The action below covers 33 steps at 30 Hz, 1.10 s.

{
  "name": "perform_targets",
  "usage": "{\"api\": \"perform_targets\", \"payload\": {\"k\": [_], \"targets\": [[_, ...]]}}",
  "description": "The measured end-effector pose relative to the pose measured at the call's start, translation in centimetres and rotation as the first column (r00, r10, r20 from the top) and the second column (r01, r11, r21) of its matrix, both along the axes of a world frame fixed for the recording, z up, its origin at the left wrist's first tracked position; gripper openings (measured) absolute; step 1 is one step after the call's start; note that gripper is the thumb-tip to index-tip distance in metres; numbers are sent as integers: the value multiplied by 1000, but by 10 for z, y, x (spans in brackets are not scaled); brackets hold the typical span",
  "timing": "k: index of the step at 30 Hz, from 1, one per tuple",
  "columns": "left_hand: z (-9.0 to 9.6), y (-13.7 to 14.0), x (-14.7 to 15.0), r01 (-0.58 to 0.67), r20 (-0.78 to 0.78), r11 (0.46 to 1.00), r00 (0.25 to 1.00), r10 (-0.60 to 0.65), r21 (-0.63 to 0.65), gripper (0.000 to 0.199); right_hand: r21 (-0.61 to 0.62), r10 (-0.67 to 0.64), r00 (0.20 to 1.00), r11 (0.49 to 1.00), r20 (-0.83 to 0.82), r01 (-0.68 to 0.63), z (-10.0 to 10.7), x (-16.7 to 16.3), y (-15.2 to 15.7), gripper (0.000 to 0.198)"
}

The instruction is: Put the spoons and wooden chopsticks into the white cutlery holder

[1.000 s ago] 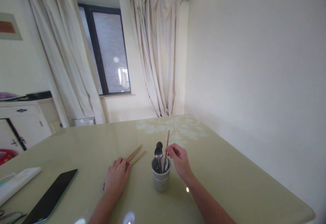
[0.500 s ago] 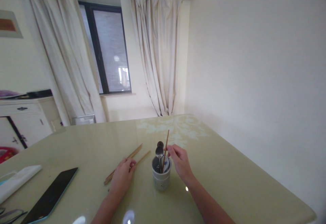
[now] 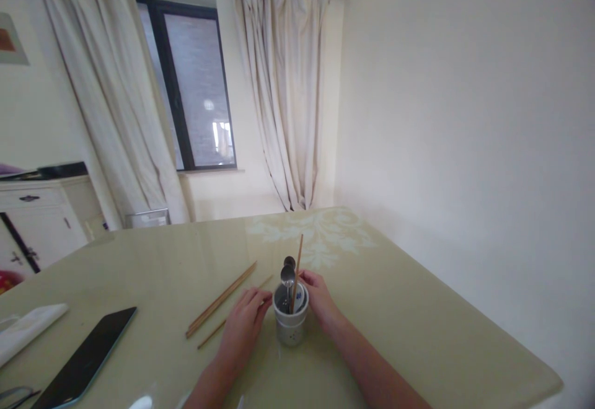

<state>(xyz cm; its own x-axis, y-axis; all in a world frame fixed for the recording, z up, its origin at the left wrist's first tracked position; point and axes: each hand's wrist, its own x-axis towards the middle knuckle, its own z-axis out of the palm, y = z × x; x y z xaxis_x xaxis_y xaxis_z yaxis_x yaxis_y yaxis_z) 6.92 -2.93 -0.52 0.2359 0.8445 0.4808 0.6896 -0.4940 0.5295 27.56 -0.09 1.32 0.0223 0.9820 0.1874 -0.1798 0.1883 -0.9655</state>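
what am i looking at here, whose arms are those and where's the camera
The camera sits on a person's head, looking forward and down, so the two bare arms coming up from the bottom edge are that person's own. There is one view only. They sit at a glossy pale green table in a room with a window and curtains. The left hand and right hand rest on either side of a small white utensil holder. One upright chopstick and a metal spoon stand in it. Two loose chopsticks lie on the table beside the left hand, and a dark phone lies further left. Neither hand visibly holds anything.
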Motion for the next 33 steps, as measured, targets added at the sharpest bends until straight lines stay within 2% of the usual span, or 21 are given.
{"api": "perform_targets", "payload": {"k": [4,6,7,9,11,12,14,16,19,21,24,26,28,30,33], "targets": [[-2,7,-9,-74,-45,997,996,75,15,36,64,-181,983,981,-42,183,9,16,4,46],[-3,13,-21,-171,-141,985,975,173,25,35,110,-320,944,939,-76,327,19,35,7,45],[-3,15,-28,-234,-207,972,950,234,24,35,139,-398,912,902,-99,408,24,46,8,46],[-5,18,-38,-360,-346,933,873,344,18,35,231,-595,785,750,-173,620,35,68,9,49],[-5,18,-45,-442,-451,897,801,395,-1,36,279,-687,681,623,-254,731,44,86,8,51],[-6,18,-47,-462,-484,887,779,397,-15,36,292,-700,648,580,-298,761,48,93,7,51],[-5,18,-47,-471,-516,881,767,381,-49,35,305,-681,618,537,-393,786,55,103,4,49],[-5,18,-46,-454,-513,888,781,356,-75,34,310,-630,607,525,-485,793,61,107,1,46],[-4,18,-43,-409,-490,907,815,311,-105,30,317,-553,623,552,-552,771,67,103,-4,44],[-2,17,-40,-386,-479,914,830,286,-125,28,331,-512,675,608,-531,722,68,95,-7,44],[-1,15,-36,-367,-447,919,852,272,-142,27,370,-446,811,731,-378,574,66,77,-12,42],[-1,14,-33,-349,-402,925,877,264,-154,28,378,-330,922,842,-200,384,63,63,-15,45],[-1,13,-30,-331,-329,927,907,261,-175,31,333,-189,981,923,-43,192,58,51,-16,51],[-4,13,-28,-295,-214,938,943,255,-181,33,273,-130,991,955,23,119,51,40,-14,57],[-8,13,-24,-190,9,976,981,192,-110,33,189,-163,986,969,21,156,35,30,-6,62]]}}
